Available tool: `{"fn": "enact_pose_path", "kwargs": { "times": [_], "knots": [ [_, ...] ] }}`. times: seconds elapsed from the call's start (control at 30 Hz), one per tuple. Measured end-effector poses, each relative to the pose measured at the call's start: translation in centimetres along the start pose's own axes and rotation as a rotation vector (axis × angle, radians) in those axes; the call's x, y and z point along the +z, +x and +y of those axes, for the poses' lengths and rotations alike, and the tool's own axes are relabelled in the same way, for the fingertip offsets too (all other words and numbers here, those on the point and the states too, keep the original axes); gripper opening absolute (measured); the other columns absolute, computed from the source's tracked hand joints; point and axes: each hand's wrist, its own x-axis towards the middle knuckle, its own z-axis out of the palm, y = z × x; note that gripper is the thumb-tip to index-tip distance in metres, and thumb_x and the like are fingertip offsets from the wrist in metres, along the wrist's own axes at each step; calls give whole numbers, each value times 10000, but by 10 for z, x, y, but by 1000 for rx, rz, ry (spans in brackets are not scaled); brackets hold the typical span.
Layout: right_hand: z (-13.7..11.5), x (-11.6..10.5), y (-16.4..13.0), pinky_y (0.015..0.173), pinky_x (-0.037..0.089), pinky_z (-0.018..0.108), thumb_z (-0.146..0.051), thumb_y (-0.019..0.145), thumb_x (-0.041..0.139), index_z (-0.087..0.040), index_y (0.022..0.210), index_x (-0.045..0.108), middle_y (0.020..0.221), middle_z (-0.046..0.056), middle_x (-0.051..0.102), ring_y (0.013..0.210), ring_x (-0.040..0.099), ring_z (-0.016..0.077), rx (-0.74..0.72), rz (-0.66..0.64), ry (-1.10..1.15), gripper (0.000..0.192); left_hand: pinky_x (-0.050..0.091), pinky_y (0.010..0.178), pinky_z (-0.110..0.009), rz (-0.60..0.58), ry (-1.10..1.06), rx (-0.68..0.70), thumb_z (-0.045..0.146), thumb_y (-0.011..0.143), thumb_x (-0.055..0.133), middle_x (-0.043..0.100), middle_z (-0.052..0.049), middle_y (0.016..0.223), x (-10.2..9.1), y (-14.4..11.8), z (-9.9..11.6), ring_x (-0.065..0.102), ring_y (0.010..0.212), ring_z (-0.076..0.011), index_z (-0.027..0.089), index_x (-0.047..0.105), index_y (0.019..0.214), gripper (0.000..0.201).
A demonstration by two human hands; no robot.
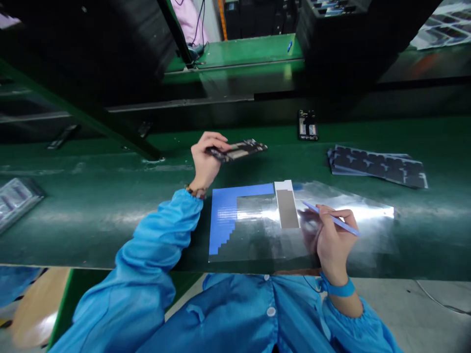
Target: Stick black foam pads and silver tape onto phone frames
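Left hand (204,159) clamped on circuit board (237,150), lifted just above far green belt (91,206). Right hand (333,240) pinches blue tweezers (331,219) over near sticker sheet (243,220). Most blue pads peeled; stepped remainder at left. No pad visible on board yet.

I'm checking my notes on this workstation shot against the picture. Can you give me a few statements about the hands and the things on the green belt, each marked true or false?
1. The left hand holds a dark, flat circuit-board-like part above the green belt. True.
2. The right hand is empty. False: it grips thin blue tweezers.
3. A glossy sheet with a stepped blue area lies between the hands. True.
4. The stack of sheets bearing dark pads lies at the far left of the belt. False: it lies to the right.
5. The right wrist wears a blue strap. True.
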Motion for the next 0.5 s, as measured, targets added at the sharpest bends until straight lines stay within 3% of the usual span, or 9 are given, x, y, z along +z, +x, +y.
{"fn": "enact_pose_path", "kwargs": {
  "times": [0.1,0.23,0.37,0.5],
  "knots": [
    [0,0,1,1056,619,503,-355,817,909,-240,851,595,861,1,785,939,805,214,3,5,-8,336,620,1023,-398,8,164,-47,181,889,745,797,-50,1092,2,28,-61,752,1087,-220,226,825,852,99],
    [3,-1,1,1054,615,483,-385,803,932,-235,851,607,884,10,789,960,806,214,7,9,-22,361,578,1183,-451,-262,369,-200,145,920,650,738,-115,1425,-2,44,-121,717,1321,-252,184,823,1107,258],
    [-5,-1,-5,1013,632,466,-443,833,922,-227,895,629,950,45,811,1000,817,234,-16,-10,-104,370,496,1295,-482,-419,422,-229,108,871,627,684,-103,1535,-9,43,-148,672,1417,-278,176,825,1201,391],
    [-37,16,3,945,656,425,-493,882,889,-219,975,711,1018,74,826,1006,821,241,-63,-111,-218,340,447,1343,-466,-500,481,-230,100,884,560,618,-44,1619,-22,38,-149,609,1495,-270,208,805,1294,490]
  ]
}}
